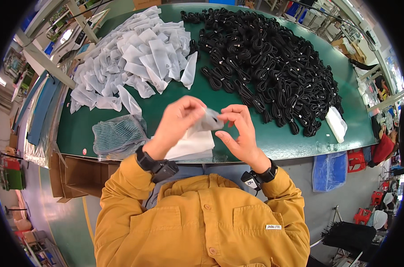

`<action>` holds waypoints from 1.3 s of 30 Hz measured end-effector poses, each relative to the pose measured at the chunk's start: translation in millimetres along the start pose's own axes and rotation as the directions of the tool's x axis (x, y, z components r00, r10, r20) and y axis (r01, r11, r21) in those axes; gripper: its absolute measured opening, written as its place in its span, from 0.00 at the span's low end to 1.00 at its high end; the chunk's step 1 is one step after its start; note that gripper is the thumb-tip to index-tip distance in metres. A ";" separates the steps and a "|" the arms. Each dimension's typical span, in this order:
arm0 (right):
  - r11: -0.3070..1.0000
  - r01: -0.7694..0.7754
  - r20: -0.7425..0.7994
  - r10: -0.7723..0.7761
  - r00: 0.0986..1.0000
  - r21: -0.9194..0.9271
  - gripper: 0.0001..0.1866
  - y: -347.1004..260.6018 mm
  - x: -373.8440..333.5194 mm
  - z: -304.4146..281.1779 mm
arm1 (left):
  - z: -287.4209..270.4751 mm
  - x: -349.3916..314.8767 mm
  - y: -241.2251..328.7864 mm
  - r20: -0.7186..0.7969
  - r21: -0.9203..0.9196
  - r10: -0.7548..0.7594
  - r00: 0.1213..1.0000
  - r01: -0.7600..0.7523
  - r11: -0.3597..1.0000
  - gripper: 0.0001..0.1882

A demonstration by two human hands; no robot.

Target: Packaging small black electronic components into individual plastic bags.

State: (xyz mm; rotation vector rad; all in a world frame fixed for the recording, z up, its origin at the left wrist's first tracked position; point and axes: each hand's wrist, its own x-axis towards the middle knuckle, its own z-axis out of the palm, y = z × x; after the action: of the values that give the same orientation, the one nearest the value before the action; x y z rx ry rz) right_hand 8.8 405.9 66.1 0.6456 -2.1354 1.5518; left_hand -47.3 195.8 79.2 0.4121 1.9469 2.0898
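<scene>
My left hand [180,121] pinches a translucent plastic bag [207,121] between thumb and fingers, just above the table's near edge. My right hand [240,132] is at the other end of the same bag, its curled fingertips on the plastic and its thumb lower down. A small dark patch shows at the bag's right end; what it is I cannot make out. Under the hands lies a white sheet-like stack [191,144], partly covered by my left hand and wrist.
Filled translucent bags [135,55] form a heap at the far left of the green table [166,100]. Bundled black cables [268,62] are piled at the right. A bagged striped cloth [119,135] lies at left, a white packet [336,124] at right. An open cardboard box [86,175] stands below the left edge.
</scene>
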 end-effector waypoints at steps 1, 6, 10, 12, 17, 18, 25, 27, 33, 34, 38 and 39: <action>0.992 0.055 0.039 -0.051 0.998 -0.113 0.16 -0.4 5.1 -1.6 | -8.1 7.2 5.1 -0.003 -0.070 -0.090 0.996 0.089 0.994 0.03; 0.687 0.075 -0.029 -0.138 0.990 -0.723 0.18 62.5 20.2 -39.2 | -59.8 58.5 30.9 -0.414 0.007 0.264 0.871 -0.287 0.958 0.11; 0.445 0.048 0.025 -0.057 0.998 -0.894 0.17 108.4 5.2 -68.5 | -37.6 19.7 12.4 -0.167 0.650 0.497 0.851 -0.284 0.705 0.13; 0.387 0.067 0.077 0.009 0.997 -0.920 0.17 117.8 0.9 -72.0 | -15.7 -6.3 -28.8 0.026 0.606 0.383 0.923 -0.319 0.729 0.11; 0.629 -0.162 -0.138 0.086 0.987 -0.761 0.15 105.7 -15.0 -63.9 | 18.1 -41.3 -80.9 0.112 0.692 0.274 0.955 -0.273 0.668 0.07; 0.738 -0.305 -0.162 0.262 0.952 -0.602 0.14 92.4 -17.6 -59.2 | 19.8 -42.3 -83.1 0.117 0.724 0.296 0.948 -0.286 0.628 0.06; 0.918 -0.259 0.043 0.284 0.958 -0.299 0.13 38.7 -48.3 -17.8 | 16.6 -41.7 -92.6 0.072 0.701 0.317 0.946 -0.274 0.658 0.05; 0.931 -0.104 0.136 0.160 0.978 -0.351 0.13 25.8 -46.9 -12.4 | 16.1 -42.8 -87.6 -0.024 0.597 0.205 0.978 -0.151 0.788 0.04; 0.919 0.026 0.240 0.076 0.968 -0.394 0.14 21.0 -49.2 -9.9 | 18.1 -44.3 -83.8 -0.149 0.446 0.138 0.979 -0.058 0.893 0.03; 0.898 0.115 0.289 0.015 0.957 -0.425 0.14 21.0 -48.8 -10.3 | 18.4 -44.7 -81.3 -0.140 0.466 0.145 0.980 -0.064 0.883 0.03; 0.860 0.292 0.377 -0.128 0.917 -0.418 0.13 26.7 -45.3 -10.2 | 19.6 -45.3 -71.5 -0.048 0.507 0.242 0.969 -0.186 0.842 0.04; 0.853 0.336 0.394 -0.170 0.903 -0.401 0.12 27.7 -44.9 -10.3 | 19.8 -45.3 -69.9 0.024 0.503 0.324 0.946 -0.291 0.814 0.05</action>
State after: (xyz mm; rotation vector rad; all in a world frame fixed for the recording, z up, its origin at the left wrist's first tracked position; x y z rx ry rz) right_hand 29.1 428.7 21.9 1.0383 -2.4244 0.7796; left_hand 1.7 202.3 9.3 0.8241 2.6128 1.7405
